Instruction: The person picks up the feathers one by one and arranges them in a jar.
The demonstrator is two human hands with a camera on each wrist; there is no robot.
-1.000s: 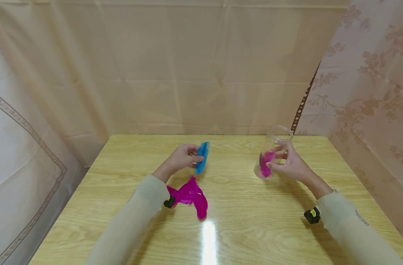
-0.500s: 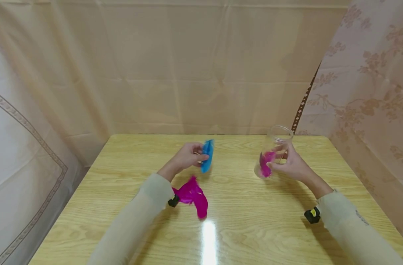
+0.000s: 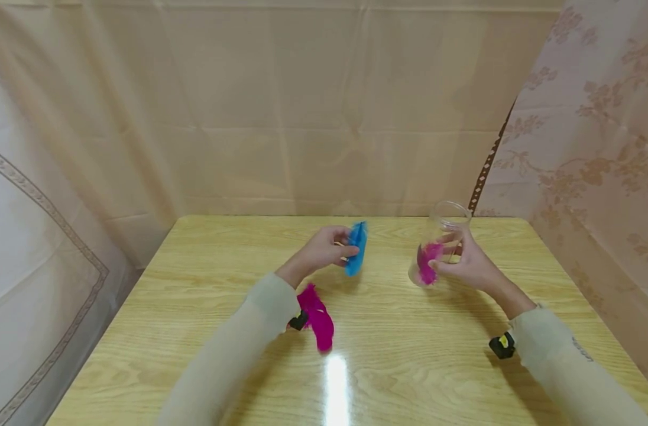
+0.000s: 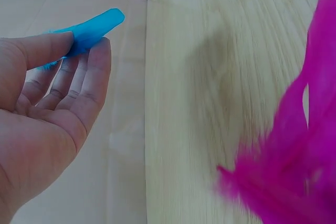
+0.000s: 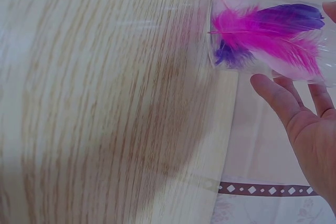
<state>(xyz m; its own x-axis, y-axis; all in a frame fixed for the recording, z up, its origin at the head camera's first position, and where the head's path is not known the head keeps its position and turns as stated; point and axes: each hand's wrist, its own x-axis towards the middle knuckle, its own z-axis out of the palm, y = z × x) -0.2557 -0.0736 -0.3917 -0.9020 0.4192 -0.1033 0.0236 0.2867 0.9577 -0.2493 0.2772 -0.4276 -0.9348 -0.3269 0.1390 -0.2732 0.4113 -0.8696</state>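
Note:
Between thumb and fingers, my left hand (image 3: 326, 248) pinches a blue feather (image 3: 357, 248) above the middle of the table. The left wrist view shows the thumb pressing the blue feather (image 4: 94, 31) against the fingertips. My right hand (image 3: 470, 263) holds a clear glass jar (image 3: 450, 216) by its side, fingers around the back. Inside the jar are pink feathers (image 5: 262, 35) and purple feathers (image 5: 291, 17). On the table under my left forearm lie several magenta feathers (image 3: 321, 325), partly hidden by the sleeve and wrist camera.
The wooden table (image 3: 398, 367) ends at a beige curtain (image 3: 324, 118) behind. A floral cloth (image 3: 595, 148) hangs along the right side and a white cloth (image 3: 36, 248) along the left. Small black cameras (image 3: 502, 346) sit at both wrists.
My left hand has moved to the right with the blue feather, closer to the jar. The left sleeve now covers more of the magenta feathers. My right hand and the jar have stayed in place.

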